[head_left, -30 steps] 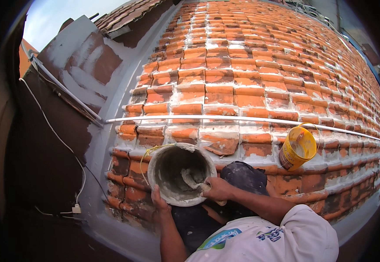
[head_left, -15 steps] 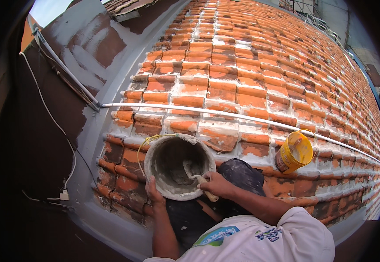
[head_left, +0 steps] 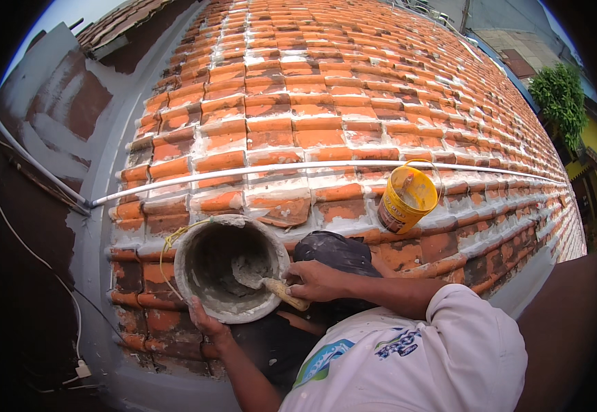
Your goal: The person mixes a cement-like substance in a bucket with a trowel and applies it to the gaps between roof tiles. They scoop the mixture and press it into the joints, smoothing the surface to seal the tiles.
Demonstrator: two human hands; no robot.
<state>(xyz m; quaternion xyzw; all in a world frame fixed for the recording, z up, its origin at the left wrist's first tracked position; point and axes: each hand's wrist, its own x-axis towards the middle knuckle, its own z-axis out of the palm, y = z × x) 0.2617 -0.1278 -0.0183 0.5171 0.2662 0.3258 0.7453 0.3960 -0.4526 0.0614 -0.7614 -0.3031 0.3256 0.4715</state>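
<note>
A round, cement-crusted bucket (head_left: 184, 257) leans between my legs with its mouth facing up toward me. Grey wet mortar (head_left: 233, 292) coats its inside. My right hand (head_left: 314, 280) is closed around the wooden handle of a trowel (head_left: 249, 273). The trowel's blade dips inside the bucket and carries some mortar. At the bucket's lower left side, my left hand (head_left: 207, 323) grips the outer wall near the rim; part of its fingers are hidden. A yellow cord (head_left: 173, 238) is tied at the bucket's upper left rim.
Orange roof tiles (head_left: 312, 130) with pale mortar patches slope away. A white pipe (head_left: 257, 169) crosses them beyond the bucket. To the right a yellow pail (head_left: 390, 206) stands on the tiles. Along the left runs a grey-painted wall edge (head_left: 92, 268) with a white cable (head_left: 44, 268).
My view has swung to the right, so the bucket and pail appear further left. The trowel blade has turned inside the bucket and shows more of its mortar-covered face. Both hands keep their holds.
</note>
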